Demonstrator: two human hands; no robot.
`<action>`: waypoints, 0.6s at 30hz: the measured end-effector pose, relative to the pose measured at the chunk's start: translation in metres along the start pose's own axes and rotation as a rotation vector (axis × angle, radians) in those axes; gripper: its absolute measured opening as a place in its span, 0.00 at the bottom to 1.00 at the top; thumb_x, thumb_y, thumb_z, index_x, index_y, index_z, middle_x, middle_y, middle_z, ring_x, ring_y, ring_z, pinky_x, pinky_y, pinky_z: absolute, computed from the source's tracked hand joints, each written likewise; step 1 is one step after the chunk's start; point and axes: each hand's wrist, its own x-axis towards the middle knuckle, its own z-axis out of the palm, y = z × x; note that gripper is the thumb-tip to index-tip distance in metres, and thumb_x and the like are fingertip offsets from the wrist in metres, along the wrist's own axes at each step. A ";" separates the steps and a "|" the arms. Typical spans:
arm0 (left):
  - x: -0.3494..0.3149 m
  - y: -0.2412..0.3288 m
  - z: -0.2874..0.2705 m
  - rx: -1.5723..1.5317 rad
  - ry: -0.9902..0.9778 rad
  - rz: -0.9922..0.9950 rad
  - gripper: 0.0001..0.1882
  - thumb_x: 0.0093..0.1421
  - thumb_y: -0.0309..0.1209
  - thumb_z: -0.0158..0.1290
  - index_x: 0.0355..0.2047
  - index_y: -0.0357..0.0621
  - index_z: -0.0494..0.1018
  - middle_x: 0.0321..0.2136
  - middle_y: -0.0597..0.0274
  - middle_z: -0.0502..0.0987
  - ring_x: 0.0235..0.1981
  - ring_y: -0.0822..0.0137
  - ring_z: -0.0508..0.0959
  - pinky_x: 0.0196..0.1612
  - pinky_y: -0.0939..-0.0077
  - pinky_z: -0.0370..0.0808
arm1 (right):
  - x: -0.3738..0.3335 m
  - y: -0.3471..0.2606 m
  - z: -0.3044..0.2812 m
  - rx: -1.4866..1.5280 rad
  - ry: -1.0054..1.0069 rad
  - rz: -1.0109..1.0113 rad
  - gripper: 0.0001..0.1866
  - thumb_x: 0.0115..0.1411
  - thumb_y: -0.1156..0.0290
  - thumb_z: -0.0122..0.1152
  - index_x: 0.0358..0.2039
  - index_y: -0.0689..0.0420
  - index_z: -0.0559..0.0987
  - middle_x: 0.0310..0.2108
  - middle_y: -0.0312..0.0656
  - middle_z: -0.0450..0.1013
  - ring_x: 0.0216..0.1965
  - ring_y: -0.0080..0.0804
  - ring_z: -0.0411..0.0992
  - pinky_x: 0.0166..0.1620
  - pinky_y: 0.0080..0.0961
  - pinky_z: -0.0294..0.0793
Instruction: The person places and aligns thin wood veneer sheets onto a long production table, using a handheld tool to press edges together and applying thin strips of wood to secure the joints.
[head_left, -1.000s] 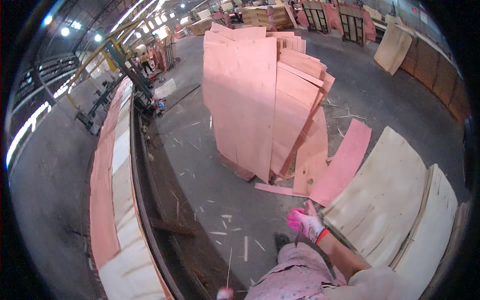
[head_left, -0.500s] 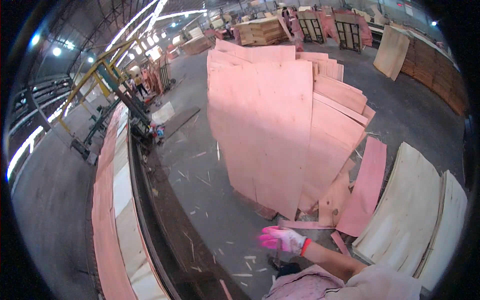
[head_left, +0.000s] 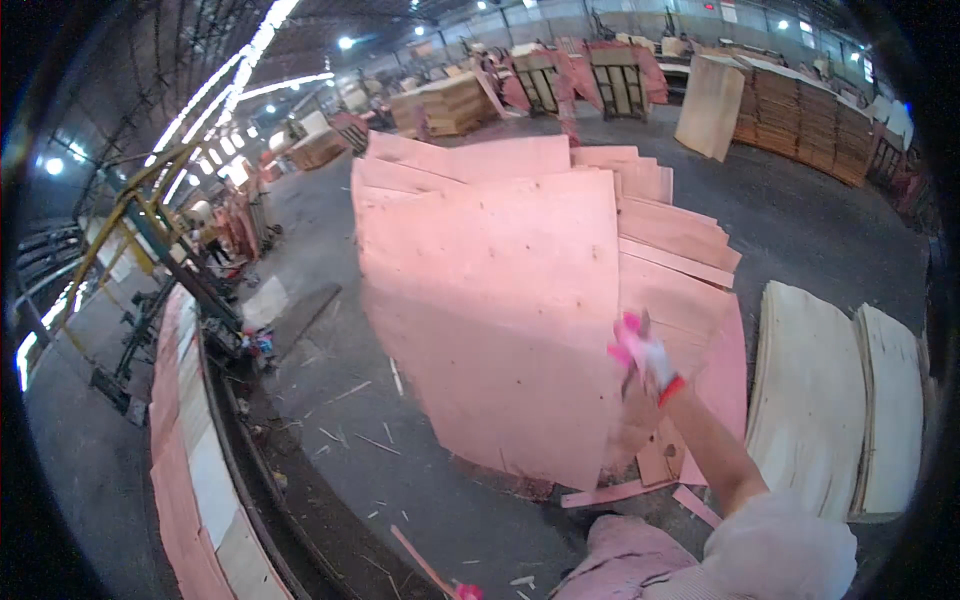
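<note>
My right hand [head_left: 645, 358], in a white glove with pink fingers and a red cuff, is raised over the right side of a tall stack of pink veneer sheets [head_left: 490, 270]. A narrow dark thing [head_left: 628, 384] shows at both sides of this hand; motion blur hides its kind, and whether the hand touches the sheets I cannot tell. Only the pink glove fingers of my left hand [head_left: 467, 592] show at the lower edge. They meet the end of a thin pink veneer strip [head_left: 421, 560], which slants up and left from them.
Pale veneer piles [head_left: 808, 400] stand to the right. Along the left runs a long dark-edged bed [head_left: 215, 460] carrying pink and pale sheets. Wood scraps [head_left: 375, 444] litter the floor. A yellow and green machine frame [head_left: 170, 235], a distant person [head_left: 212, 240] and brown stacks [head_left: 800, 110] are farther off.
My right hand has gone up and right, from the near edge of the stack to over its right side. The thin strip shifted left, and pink left glove fingers now show. The view has turned.
</note>
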 end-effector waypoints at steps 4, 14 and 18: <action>0.023 0.009 0.085 0.635 0.244 0.515 0.22 0.61 0.28 0.48 0.56 0.39 0.63 0.53 0.51 0.69 0.52 0.55 0.70 0.54 0.60 0.68 | 0.165 -0.014 -0.014 -0.144 0.139 -0.587 0.47 0.54 0.66 0.66 0.66 0.58 0.47 0.64 0.47 0.52 0.54 0.31 0.64 0.43 0.28 0.75; 0.123 0.043 0.264 0.898 0.188 0.705 0.20 0.61 0.37 0.49 0.53 0.46 0.68 0.46 0.52 0.76 0.41 0.56 0.78 0.43 0.63 0.73 | 0.164 -0.062 0.030 -1.298 0.341 -0.431 0.28 0.51 0.57 0.62 0.50 0.58 0.72 0.37 0.48 0.75 0.31 0.41 0.76 0.36 0.34 0.75; 0.161 0.004 0.376 0.956 -0.164 0.563 0.25 0.64 0.40 0.45 0.59 0.43 0.60 0.53 0.53 0.70 0.50 0.59 0.73 0.51 0.65 0.67 | 0.147 -0.024 0.026 -1.393 0.348 -0.842 0.22 0.51 0.65 0.61 0.47 0.59 0.74 0.39 0.50 0.75 0.36 0.49 0.75 0.38 0.38 0.75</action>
